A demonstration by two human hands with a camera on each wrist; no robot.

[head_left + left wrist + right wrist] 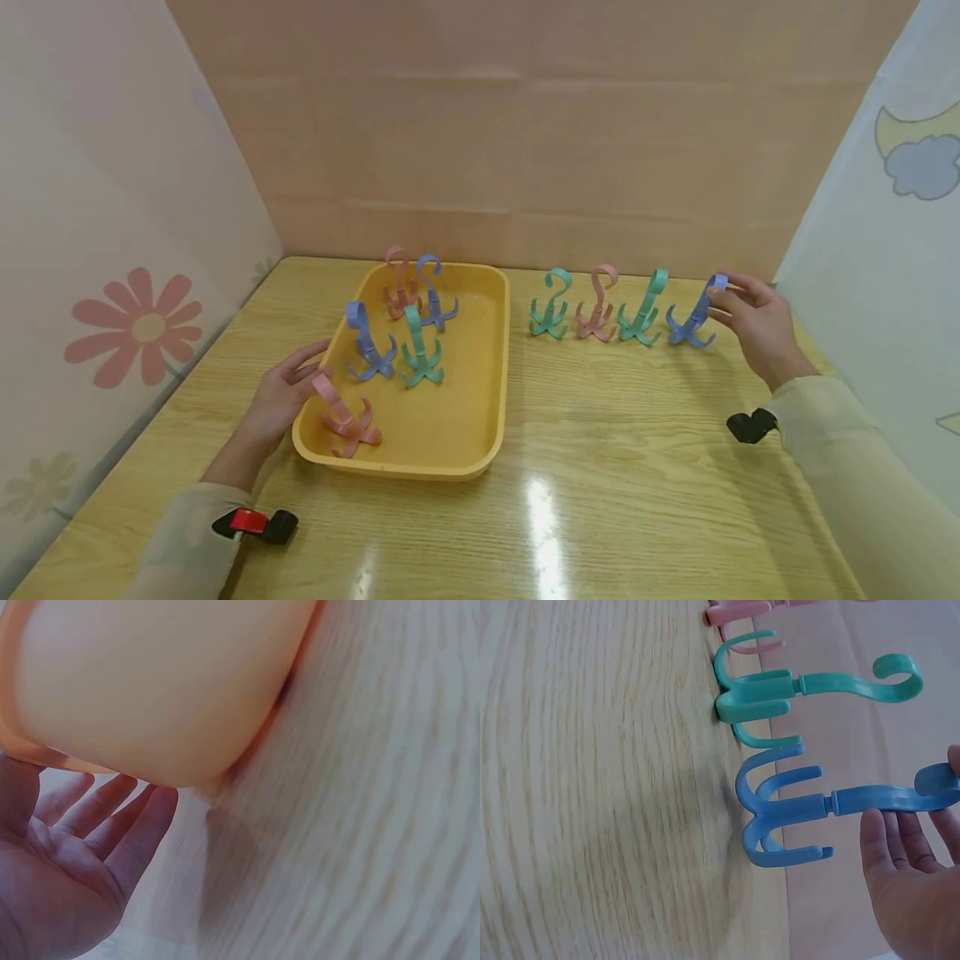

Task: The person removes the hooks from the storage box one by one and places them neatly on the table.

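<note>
On the right, my right hand (761, 321) pinches the curved top of a blue four-prong hanging hook (701, 312) between thumb and fingers. Its prongs point down at the table, close to the back edge. Left of it stand a green hook (642, 308), a pink hook (597, 304) and another green hook (551, 304) in a row. My left hand (281, 400) rests at the left rim of a yellow tray (498, 400), thumb by the rim. The left wrist view shows its loosely extended fingers (142, 832) against the tray's outer wall.
Inside the tray are a front pink hook (351, 429), a blue hook (371, 354), a green hook (422, 358), and a rear pink hook (400, 283) beside another blue one (435, 304). Behind the wooden table (615, 467) rises a plain backdrop; printed sheets flank it.
</note>
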